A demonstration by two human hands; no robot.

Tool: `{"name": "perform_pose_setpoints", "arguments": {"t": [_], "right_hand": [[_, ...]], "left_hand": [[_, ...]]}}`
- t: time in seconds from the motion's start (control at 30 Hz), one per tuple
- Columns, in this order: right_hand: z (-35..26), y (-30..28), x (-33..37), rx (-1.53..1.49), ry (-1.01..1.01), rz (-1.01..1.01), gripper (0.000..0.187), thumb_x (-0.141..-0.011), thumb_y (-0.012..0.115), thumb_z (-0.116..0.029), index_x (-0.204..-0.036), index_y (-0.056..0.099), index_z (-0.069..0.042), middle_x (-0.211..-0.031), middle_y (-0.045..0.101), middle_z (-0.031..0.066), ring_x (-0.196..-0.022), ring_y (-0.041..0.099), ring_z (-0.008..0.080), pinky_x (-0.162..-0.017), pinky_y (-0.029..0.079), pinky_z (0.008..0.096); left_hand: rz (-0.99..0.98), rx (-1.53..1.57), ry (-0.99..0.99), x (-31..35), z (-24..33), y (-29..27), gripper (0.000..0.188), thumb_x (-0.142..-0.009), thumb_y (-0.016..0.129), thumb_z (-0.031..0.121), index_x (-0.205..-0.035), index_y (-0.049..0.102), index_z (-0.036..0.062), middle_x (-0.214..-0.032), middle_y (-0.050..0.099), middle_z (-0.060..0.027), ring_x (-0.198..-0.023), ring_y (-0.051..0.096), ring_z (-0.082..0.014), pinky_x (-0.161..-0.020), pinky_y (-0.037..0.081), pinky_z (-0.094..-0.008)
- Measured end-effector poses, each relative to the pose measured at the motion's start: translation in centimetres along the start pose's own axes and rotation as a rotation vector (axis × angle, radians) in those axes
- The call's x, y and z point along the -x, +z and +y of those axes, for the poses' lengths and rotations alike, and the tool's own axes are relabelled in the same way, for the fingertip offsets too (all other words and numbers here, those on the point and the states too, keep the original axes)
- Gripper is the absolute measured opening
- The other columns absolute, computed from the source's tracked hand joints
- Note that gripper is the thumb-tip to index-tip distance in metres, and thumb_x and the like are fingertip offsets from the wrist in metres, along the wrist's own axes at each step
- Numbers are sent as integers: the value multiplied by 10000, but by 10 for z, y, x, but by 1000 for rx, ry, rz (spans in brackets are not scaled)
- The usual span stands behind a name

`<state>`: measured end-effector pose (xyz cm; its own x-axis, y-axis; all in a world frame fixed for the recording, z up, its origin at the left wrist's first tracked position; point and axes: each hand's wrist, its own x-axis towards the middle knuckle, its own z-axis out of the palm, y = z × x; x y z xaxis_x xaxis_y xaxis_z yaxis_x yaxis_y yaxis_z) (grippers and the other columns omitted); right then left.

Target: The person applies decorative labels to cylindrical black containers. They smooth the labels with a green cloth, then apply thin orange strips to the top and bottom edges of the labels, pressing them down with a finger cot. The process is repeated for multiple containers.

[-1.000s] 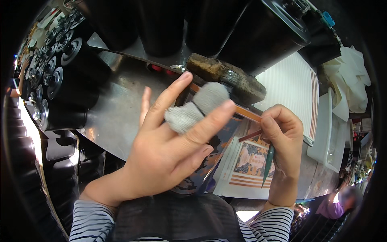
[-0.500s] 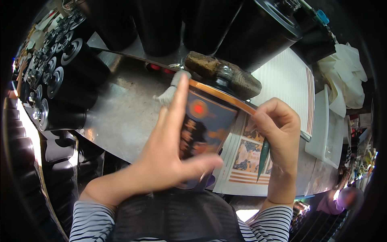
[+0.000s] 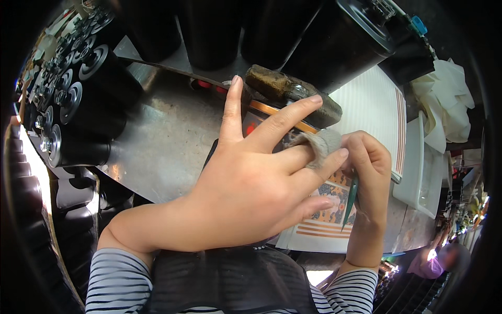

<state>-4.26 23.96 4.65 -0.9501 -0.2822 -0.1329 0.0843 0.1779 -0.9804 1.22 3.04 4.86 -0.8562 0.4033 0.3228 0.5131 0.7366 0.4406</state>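
Dark printed container (image 3: 251, 127) under your left hand (image 3: 251, 188), looks like mid strip-smoothing
Your fingers there are fanned wide, grey cloth (image 3: 325, 142) caught between them near the orange strip (image 3: 264, 108); your right hand (image 3: 370, 170) is curled round a green pointed tool (image 3: 349, 204), can't tell if it pinches the strip too. Next move probably wants even cloth pressure.

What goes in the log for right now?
left hand: spread, touching grey cloth wad; right hand: holding green pointed tool; nearby: striped sheets, white bin
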Motion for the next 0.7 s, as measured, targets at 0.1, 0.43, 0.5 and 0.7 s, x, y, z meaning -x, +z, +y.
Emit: {"name": "perform_pose_setpoints", "arguments": {"t": [0.1,0.43,0.5,0.7], "right_hand": [[0,0,0,47,-48,6,133,-878,649,-133,-851,642,-4,-701,577,-23,-622,474,14,-576,363,149],[3,6,-3,-14,-44,-12,127,-865,671,-125,-823,619,-18,-692,558,-33,-600,450,11,-543,338,153],[6,2,-1,-68,-9,-15,135,-885,646,-131,-827,618,-13,-695,558,-29,-606,449,13,-551,341,155],[-1,2,2,-12,-26,-26,197,-926,589,-179,-872,636,4,-725,581,-12,-638,466,21,-586,361,162]], "left_hand": [[132,177,-95,12,-10,5,828,-798,654,508,-1424,365,51,-1350,446,-168,-1364,272,-356,-1111,119,-525],[84,219,-124,28,-18,4,587,-848,626,162,-1378,429,5,-1361,476,-182,-1350,323,-372,-1105,222,-443],[61,41,-109,19,-7,-1,532,-795,609,97,-1320,546,154,-1243,583,-102,-1338,348,-366,-1072,134,-611],[61,37,26,-3,3,5,490,-761,667,157,-1241,621,239,-996,677,2,-1331,375,-290,-1032,89,-699]]}}
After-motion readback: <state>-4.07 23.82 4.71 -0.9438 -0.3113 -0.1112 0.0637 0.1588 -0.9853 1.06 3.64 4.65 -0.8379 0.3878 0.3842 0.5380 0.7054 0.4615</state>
